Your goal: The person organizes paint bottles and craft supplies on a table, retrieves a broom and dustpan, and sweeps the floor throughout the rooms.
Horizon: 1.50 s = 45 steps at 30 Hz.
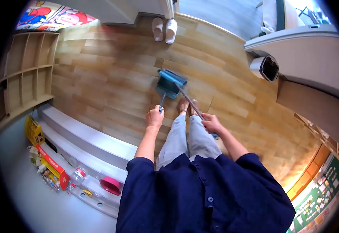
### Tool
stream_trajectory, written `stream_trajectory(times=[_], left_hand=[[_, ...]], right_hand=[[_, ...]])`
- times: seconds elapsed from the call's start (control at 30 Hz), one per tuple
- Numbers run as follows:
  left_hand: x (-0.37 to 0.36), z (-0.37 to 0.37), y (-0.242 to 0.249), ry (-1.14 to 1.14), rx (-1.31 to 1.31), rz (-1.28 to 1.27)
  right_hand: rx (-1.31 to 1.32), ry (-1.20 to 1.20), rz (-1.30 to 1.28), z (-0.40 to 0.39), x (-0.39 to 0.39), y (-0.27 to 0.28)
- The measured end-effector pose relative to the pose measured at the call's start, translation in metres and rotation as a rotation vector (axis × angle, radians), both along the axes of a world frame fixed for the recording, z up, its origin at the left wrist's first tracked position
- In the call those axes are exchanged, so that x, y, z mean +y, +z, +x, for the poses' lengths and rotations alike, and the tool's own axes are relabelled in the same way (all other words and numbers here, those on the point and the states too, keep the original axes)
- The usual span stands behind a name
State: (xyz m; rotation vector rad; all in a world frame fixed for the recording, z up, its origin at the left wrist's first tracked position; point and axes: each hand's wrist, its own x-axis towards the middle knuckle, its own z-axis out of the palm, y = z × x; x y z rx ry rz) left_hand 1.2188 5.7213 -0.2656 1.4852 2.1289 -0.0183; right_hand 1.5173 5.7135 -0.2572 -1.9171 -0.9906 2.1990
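My left hand (154, 117) is closed round the handle of a teal dustpan (167, 86), which is held low over the wooden floor in front of my feet. In my right hand (212, 124) is the long grey stick of a broom (187, 100), slanting down and forward to the dustpan. The broom's dark bristle head (174, 76) overlaps the far edge of the pan in this view. Both sets of fingers are wrapped round their handles.
White slippers (164, 30) lie by the doorway ahead. A trash bin (265, 68) stands at the right wall. On the left are a wooden cubby shelf (28, 73) and white steps (88, 130) holding a pink container (110, 185) and a plastic jar (77, 176).
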Motion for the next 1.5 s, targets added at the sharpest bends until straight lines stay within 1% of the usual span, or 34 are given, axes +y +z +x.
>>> stream_trajectory(times=[0.03, 0.1, 0.13, 0.23, 0.3, 0.33, 0.37, 0.4, 0.43, 0.47, 0.53, 0.57, 0.6, 0.67, 0.7, 0.73, 0.77, 0.83, 0.93, 0.97, 1.0, 1.03, 1.07, 1.1, 1.17, 1.2, 1.23, 1.27, 1.3, 1.37, 1.4, 1.43, 1.47, 1.5], left_hand=[[-0.006, -0.008, -0.002, 0.039, -0.023, 0.019], [-0.022, -0.023, -0.006, 0.141, -0.076, 0.076], [-0.034, -0.033, -0.007, 0.203, -0.105, 0.113], [-0.068, -0.052, 0.008, 0.383, -0.101, 0.19], [-0.079, -0.062, 0.024, 0.526, -0.112, 0.194], [-0.086, -0.074, 0.024, 0.542, -0.091, 0.204], [-0.093, -0.085, 0.023, 0.557, -0.071, 0.21], [-0.088, -0.091, 0.037, 0.57, -0.062, 0.181], [-0.091, -0.102, 0.03, 0.584, -0.056, 0.212], [-0.092, -0.114, 0.024, 0.588, -0.028, 0.228], [-0.088, -0.136, 0.016, 0.585, 0.013, 0.222], [-0.083, -0.146, 0.012, 0.584, 0.027, 0.201], [-0.084, -0.155, 0.01, 0.58, 0.04, 0.178], [-0.079, -0.18, -0.005, 0.541, 0.098, 0.136], [-0.079, -0.191, -0.014, 0.52, 0.123, 0.11], [-0.081, -0.203, -0.02, 0.517, 0.084, 0.164], [-0.079, -0.214, -0.012, 0.545, 0.08, 0.163], [-0.084, -0.24, -0.011, 0.607, 0.026, 0.192], [-0.087, -0.269, -0.003, 0.712, -0.01, 0.214], [-0.089, -0.277, -0.004, 0.74, -0.014, 0.227], [-0.091, -0.283, -0.005, 0.766, -0.015, 0.239], [-0.092, -0.288, -0.005, 0.789, -0.014, 0.25], [-0.091, -0.293, -0.003, 0.801, -0.011, 0.24], [-0.092, -0.299, -0.009, 0.799, 0.005, 0.247], [-0.084, -0.308, -0.009, 0.821, 0.035, 0.243], [-0.075, -0.316, -0.007, 0.831, 0.042, 0.241], [-0.07, -0.323, -0.004, 0.836, 0.046, 0.232], [-0.065, -0.328, -0.001, 0.841, 0.045, 0.221], [-0.061, -0.334, -0.002, 0.863, 0.048, 0.197], [-0.046, -0.348, -0.007, 0.909, 0.054, 0.163], [-0.039, -0.355, -0.009, 0.911, 0.052, 0.206], [-0.029, -0.362, -0.009, 0.913, 0.052, 0.202], [-0.02, -0.371, -0.008, 0.915, 0.055, 0.199], [-0.013, -0.378, -0.008, 0.919, 0.059, 0.194]], right_hand=[[0.087, -0.053, -0.111, 0.014, 0.005, 0.007], [0.132, -0.1, -0.157, 0.03, 0.011, 0.031], [0.128, -0.132, -0.135, 0.029, 0.012, 0.044], [-0.002, -0.16, 0.016, 0.014, 0.018, 0.037], [-0.147, -0.131, 0.221, -0.007, 0.033, 0.003], [-0.219, -0.116, 0.335, -0.021, 0.042, -0.023], [-0.258, -0.062, 0.393, -0.033, 0.048, -0.046], [-0.302, -0.008, 0.451, -0.046, 0.055, -0.07], [-0.349, 0.044, 0.508, -0.058, 0.061, -0.094], [-0.364, 0.008, 0.459, -0.093, 0.068, -0.06], [-0.404, 0.027, 0.489, -0.133, 0.044, -0.082], [-0.425, 0.087, 0.57, -0.14, 0.013, -0.121], [-0.366, 0.286, 0.724, -0.148, -0.007, -0.11], [-0.164, 0.424, 0.619, -0.172, 0.008, -0.084], [-0.038, 0.363, 0.34, -0.18, 0.023, -0.061], [0.079, 0.298, 0.054, -0.183, 0.037, -0.035], [0.133, 0.318, 0.008, -0.191, 0.055, -0.008], [0.2, 0.412, 0.086, -0.212, 0.076, 0.02], [0.132, 0.357, 0.224, -0.259, 0.107, -0.003], [0.023, 0.408, 0.335, -0.288, 0.127, -0.012], [-0.059, 0.468, 0.524, -0.314, 0.148, -0.041], [-0.097, 0.428, 0.523, -0.351, 0.172, -0.037], [-0.138, 0.353, 0.586, -0.382, 0.194, -0.057], [-0.239, 0.326, 0.557, -0.411, 0.219, -0.084], [-0.311, 0.406, 0.481, -0.46, 0.261, -0.089], [-0.367, 0.54, 0.657, -0.471, 0.264, -0.111], [-0.426, 0.672, 0.826, -0.475, 0.257, -0.15], [-0.364, 0.546, 0.551, -0.475, 0.239, -0.176], [-0.346, 0.666, 0.514, -0.468, 0.224, -0.162], [-0.288, 0.903, 0.452, -0.455, 0.192, -0.131], [-0.268, 0.78, 0.676, -0.441, 0.174, -0.107], [-0.137, 1.004, 0.617, -0.435, 0.184, -0.083], [-0.078, 0.844, 0.215, -0.439, 0.203, -0.044], [0.019, 0.815, 0.13, -0.433, 0.222, -0.04]])
